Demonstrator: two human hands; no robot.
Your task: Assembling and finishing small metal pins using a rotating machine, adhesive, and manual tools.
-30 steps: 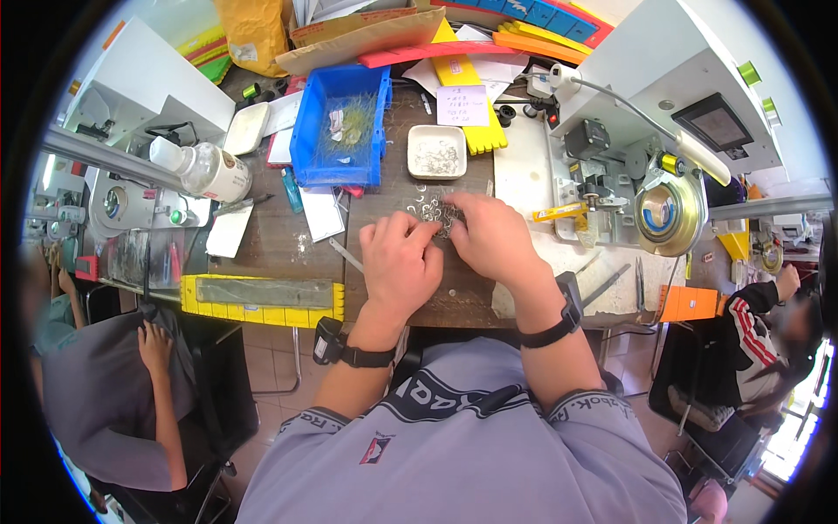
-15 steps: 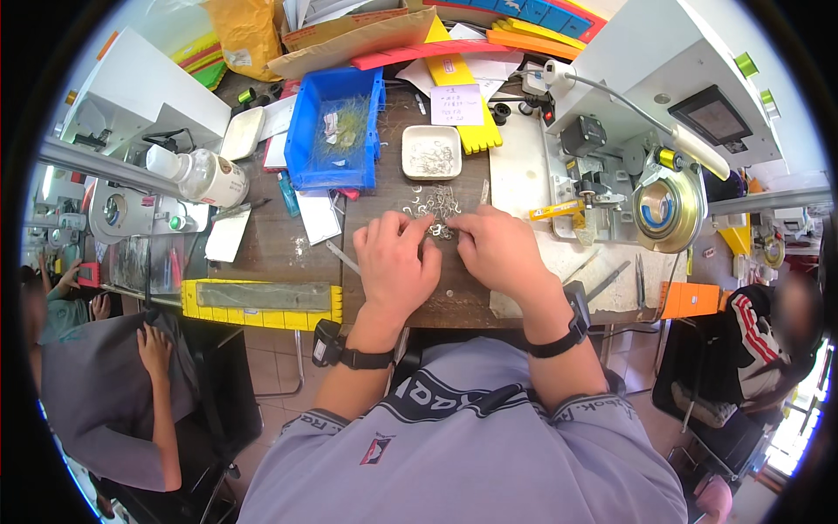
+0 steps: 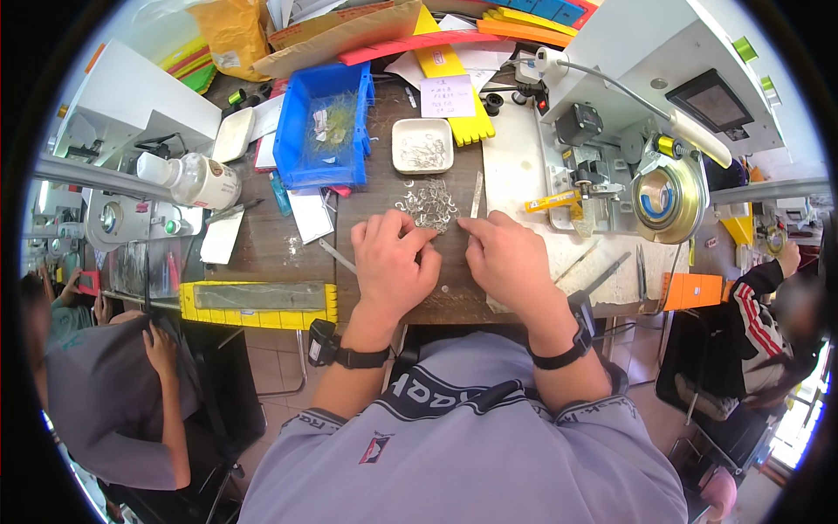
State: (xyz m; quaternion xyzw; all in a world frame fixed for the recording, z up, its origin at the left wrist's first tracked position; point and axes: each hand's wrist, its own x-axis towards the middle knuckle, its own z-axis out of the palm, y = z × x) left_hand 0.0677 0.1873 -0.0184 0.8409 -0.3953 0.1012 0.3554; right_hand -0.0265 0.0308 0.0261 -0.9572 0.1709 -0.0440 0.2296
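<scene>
A loose pile of small silvery fish hooks [image 3: 426, 203] lies on the brown table in front of me. My left hand [image 3: 390, 262] is at the pile's near left edge, fingers curled. Its index finger and thumb come close together; anything between them is too small to make out. On the pile's right side, my right hand [image 3: 506, 258] rests with its index finger stretched toward the hooks and its thumb apart from it. No held thing shows there. Just beyond the pile stands a white square dish [image 3: 422, 168] with more hooks inside.
A blue bin [image 3: 281, 157] with greenish line stands at the back left, a white bottle [image 3: 205, 181] beyond it. On the right is a machine with a line spool [image 3: 661, 207]. Tweezers [image 3: 642, 272] and a yellow tray [image 3: 258, 304] lie near the front edge. Other people sit on both sides.
My right hand has shifted slightly right, away from the left hand, and the pile between them looks more spread out. The whole view has shifted a little.
</scene>
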